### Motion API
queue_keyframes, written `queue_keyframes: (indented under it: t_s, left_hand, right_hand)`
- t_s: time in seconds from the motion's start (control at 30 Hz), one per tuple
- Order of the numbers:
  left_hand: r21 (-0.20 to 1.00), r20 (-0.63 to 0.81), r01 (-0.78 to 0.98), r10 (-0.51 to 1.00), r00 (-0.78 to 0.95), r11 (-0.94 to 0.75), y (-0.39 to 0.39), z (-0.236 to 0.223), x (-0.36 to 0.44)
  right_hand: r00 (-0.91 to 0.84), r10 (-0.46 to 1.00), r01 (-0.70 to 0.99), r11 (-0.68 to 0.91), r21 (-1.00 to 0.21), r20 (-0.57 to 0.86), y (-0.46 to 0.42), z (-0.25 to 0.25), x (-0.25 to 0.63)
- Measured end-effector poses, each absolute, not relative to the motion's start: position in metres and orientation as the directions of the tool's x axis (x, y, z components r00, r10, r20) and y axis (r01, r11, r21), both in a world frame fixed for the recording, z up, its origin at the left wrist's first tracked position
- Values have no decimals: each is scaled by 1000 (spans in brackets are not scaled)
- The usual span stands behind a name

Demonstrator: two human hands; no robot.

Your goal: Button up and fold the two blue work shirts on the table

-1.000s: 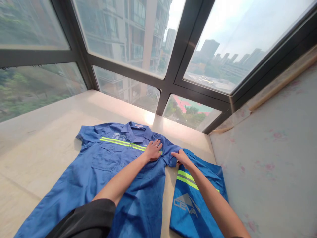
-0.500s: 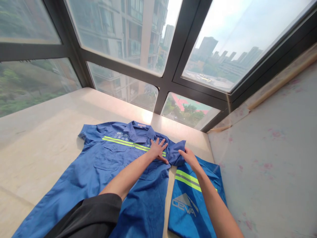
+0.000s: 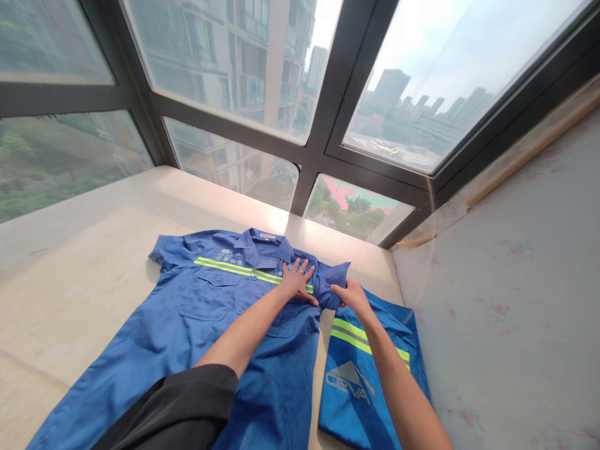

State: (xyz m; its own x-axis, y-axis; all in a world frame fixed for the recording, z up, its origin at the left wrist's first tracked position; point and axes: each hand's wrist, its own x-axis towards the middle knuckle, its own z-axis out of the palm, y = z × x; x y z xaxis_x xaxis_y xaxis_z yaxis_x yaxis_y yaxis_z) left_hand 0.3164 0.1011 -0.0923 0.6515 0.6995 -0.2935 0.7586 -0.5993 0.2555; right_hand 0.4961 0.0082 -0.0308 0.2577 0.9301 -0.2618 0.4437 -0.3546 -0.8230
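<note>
A blue short-sleeved work shirt (image 3: 210, 337) lies spread front up, its collar toward the window and a yellow-green reflective stripe across the chest. My left hand (image 3: 299, 279), wearing a ring, presses flat on the chest beside the stripe with its fingers spread. At the sleeve on the right, my right hand (image 3: 351, 297) pinches the cuff edge between thumb and fingers. Partly under that sleeve and my right forearm is a folded blue garment (image 3: 342, 419) with a similar stripe and grey "CEVA" lettering.
The shirt rests on a pale stone-like sill (image 3: 94, 250). Dark window frames (image 3: 309, 156) rise behind it, with buildings and trees outside. A flower-patterned wall (image 3: 510, 325) closes off the right side.
My right hand has moved slightly left and its fingers have closed further around the sleeve's cuff, which has shifted a little. My left hand stays pressed on the chest.
</note>
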Motion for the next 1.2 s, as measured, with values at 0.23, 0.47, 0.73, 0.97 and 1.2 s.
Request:
queue_keyframes:
  t_s: [0.23,0.47,0.73,0.97,1.2]
  left_hand:
    - [283,-242,757,720,651,-589,105,-103,318]
    - [270,-236,772,738,632,-575,101,-97,324]
    - [521,90,695,842,532,-495,102,-81,284]
    - [828,224,510,971,83,-234,109,-49,258]
    - [369,353,620,721,596,-693,89,-55,288]
  right_hand:
    - [164,944,306,-325,-895,-287,-2,-25,508]
    - [170,981,497,-171,-851,-98,7,-31,481]
    - [-10,999,806,-20,-591,-47,13,-48,438]
    - [-353,933,704,212,-677,-75,1,-63,409]
    - [-276,946,741,322,-590,170,-8,-82,418]
